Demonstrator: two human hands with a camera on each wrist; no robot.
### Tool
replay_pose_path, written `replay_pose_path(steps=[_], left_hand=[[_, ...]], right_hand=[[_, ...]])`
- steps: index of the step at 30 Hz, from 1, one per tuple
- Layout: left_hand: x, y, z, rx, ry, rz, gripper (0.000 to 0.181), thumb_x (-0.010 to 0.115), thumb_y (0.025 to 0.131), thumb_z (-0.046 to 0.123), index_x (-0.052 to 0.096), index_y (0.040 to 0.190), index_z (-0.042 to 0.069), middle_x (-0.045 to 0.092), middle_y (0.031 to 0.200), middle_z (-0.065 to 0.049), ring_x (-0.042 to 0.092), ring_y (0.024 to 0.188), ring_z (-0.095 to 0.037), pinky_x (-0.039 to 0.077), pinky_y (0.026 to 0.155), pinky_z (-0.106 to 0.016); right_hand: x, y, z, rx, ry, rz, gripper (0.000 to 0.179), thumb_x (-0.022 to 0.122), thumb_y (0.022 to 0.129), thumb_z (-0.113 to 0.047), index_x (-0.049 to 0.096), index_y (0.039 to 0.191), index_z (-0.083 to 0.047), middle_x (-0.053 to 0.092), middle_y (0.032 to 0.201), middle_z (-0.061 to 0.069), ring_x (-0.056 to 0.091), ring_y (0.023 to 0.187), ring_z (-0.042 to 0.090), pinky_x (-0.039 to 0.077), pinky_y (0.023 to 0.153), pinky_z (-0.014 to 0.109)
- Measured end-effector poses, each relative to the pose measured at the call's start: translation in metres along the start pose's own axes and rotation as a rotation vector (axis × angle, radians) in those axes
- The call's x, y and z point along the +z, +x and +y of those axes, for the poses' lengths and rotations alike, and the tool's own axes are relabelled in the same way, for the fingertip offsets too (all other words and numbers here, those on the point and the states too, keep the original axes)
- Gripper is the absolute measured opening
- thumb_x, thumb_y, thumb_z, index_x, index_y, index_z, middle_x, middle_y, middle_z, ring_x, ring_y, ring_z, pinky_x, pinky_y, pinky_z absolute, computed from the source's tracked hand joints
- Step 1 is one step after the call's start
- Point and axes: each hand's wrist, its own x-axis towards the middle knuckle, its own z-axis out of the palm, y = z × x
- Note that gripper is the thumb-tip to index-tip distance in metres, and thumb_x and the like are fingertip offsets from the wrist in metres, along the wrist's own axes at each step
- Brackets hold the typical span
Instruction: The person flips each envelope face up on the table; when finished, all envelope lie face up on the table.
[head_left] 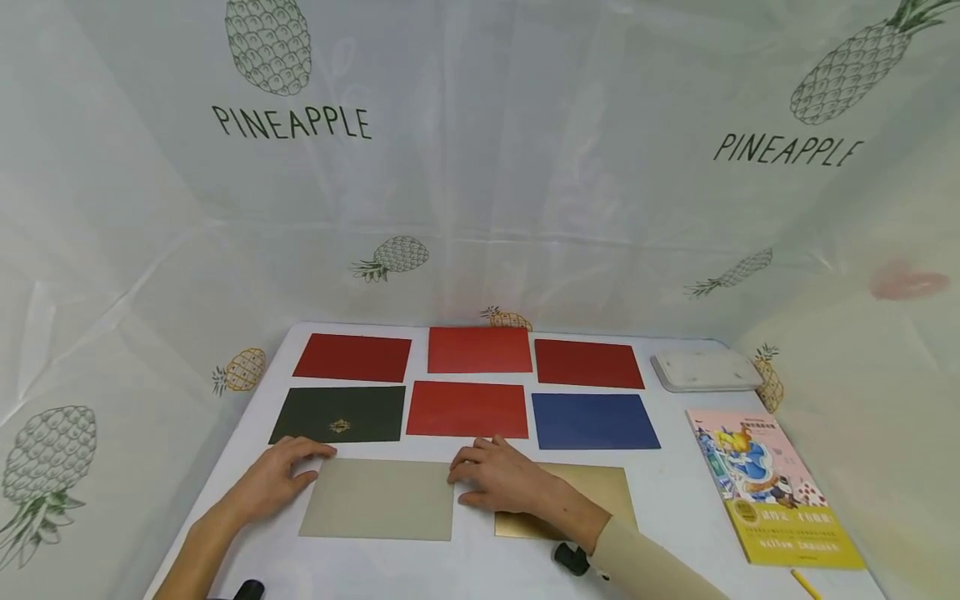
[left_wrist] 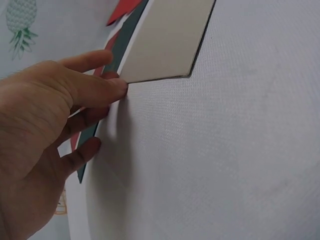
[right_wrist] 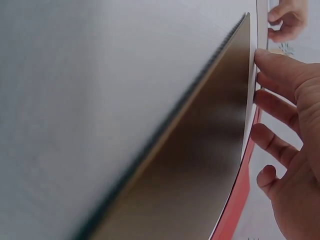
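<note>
A beige-grey card (head_left: 377,500) lies flat on the white table, between my two hands. At its upper left corner is my left hand (head_left: 273,482), with relaxed fingers; in the left wrist view the thumb (left_wrist: 112,89) touches that corner. My right hand (head_left: 501,477) is at the card's right edge, its fingers loosely bent and pointing left. The right forearm crosses over a gold card (head_left: 603,492) and covers part of it. Just beyond the left fingertips lies a dark green card (head_left: 337,412) with a small gold emblem.
Behind are red cards (head_left: 467,410) in two rows and a blue card (head_left: 596,421). To the right sit a white case (head_left: 705,371), a pink and yellow book (head_left: 776,492) and a yellow pencil-like stick (head_left: 806,584). A pineapple-print curtain (head_left: 510,167) surrounds the table.
</note>
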Motion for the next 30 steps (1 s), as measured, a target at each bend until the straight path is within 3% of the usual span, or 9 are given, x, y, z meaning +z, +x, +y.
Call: replay_pose_path(steps=[14,22,30], left_hand=[[0.001,0.000,0.001,-0.025,0.003,0.016,0.051,0.083,0.074,-0.005,0.073,0.117,0.020,0.071,0.106,0.011,0.062,0.103,-0.013,0.049,0.089,-0.027],[0.003,-0.001,0.003,-0.057,-0.034,-0.010,0.051,0.080,0.076,-0.008,0.072,0.119,0.019,0.070,0.108,0.008,0.064,0.103,-0.013,0.054,0.087,-0.034],[0.005,-0.002,0.002,-0.022,-0.094,0.002,0.057,0.077,0.074,-0.016,0.071,0.121,0.015,0.067,0.105,0.004,0.062,0.094,-0.013,0.053,0.081,-0.027]], right_hand=[[0.001,0.013,-0.003,0.040,-0.030,-0.008,0.019,0.075,0.089,-0.043,0.076,0.105,-0.034,0.064,0.103,-0.015,0.057,0.099,0.006,0.043,0.084,0.029],[0.002,0.013,-0.007,0.059,-0.069,0.012,0.017,0.075,0.088,-0.044,0.076,0.102,-0.035,0.064,0.100,-0.017,0.058,0.095,0.006,0.043,0.079,0.029],[0.000,0.014,-0.008,0.082,-0.075,0.004,0.018,0.076,0.087,-0.047,0.076,0.101,-0.036,0.064,0.099,-0.017,0.058,0.092,0.004,0.038,0.075,0.026]])
